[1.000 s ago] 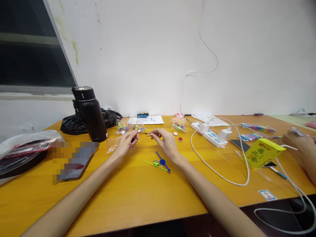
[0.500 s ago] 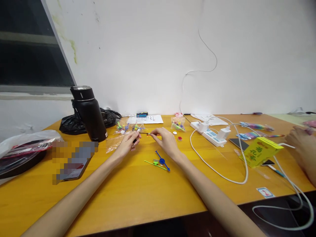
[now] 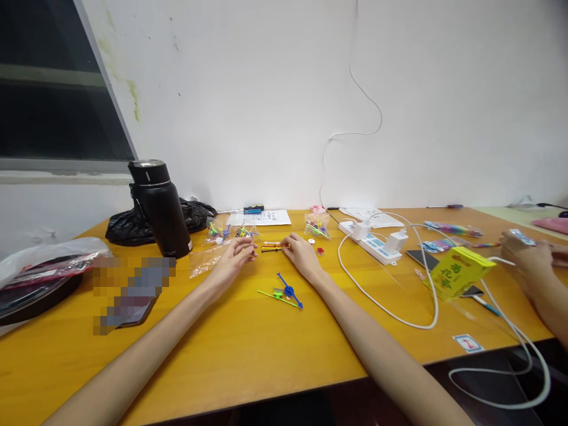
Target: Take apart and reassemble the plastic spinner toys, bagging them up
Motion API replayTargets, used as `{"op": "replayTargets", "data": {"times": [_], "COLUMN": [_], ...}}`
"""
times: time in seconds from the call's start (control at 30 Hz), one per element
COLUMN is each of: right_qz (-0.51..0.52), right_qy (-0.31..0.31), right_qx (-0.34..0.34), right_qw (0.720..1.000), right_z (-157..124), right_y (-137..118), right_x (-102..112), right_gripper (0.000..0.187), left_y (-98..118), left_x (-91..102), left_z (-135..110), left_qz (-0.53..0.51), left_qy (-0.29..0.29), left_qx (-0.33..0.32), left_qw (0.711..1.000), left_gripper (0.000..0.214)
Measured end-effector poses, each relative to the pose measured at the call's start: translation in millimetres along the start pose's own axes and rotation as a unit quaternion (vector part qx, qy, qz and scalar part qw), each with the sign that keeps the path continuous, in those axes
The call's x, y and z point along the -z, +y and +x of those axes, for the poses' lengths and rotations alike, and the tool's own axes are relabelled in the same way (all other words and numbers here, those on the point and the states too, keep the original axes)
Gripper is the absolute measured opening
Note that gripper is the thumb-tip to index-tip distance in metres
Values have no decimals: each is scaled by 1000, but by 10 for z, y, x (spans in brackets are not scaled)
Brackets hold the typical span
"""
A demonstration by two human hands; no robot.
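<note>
Got right hand point(image 3: 303, 255) at the sticks point(image 3: 270, 248), left hand point(image 3: 234, 257) loosely curled nearby, can't tell if gripping anything with either tbh.

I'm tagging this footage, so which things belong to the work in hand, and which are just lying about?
Seemingly in the work:
- small arrows at the right hand
- blue arrow
- green arrow
- likely the bagged pieces

Seemingly just lying about:
- flask
- phone
- power strip
- yellow box
</note>
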State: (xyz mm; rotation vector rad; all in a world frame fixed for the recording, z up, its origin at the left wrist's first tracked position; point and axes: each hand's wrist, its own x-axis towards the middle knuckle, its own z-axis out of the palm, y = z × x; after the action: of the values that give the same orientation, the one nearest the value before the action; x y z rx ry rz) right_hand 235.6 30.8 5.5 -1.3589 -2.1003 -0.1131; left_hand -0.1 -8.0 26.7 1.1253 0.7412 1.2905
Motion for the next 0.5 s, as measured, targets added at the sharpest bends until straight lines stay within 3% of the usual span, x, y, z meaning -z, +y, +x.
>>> {"op": "replayTargets", "data": {"times": [0.17,0.33,0.5], "right_qz": [68,171,184], "right_qy": [41,16,10], "right_qx": [18,106,126], "right_qw": [997,979,975], "right_z": [3,-38,-67], "right_y": [-295,-698,-781], "right_x": [120,279,325], "right_gripper": [15,29,33], "left_y": [-5,0,16], "left_x": [1,31,47], "left_z": [3,-1,-29], "left_qz": [-50,-27,25], "left_qy": [0,-39,-72], "left_qx": [15,-8,-12], "left_qw": [999,999,997], "left_gripper": [37,31,35]}}
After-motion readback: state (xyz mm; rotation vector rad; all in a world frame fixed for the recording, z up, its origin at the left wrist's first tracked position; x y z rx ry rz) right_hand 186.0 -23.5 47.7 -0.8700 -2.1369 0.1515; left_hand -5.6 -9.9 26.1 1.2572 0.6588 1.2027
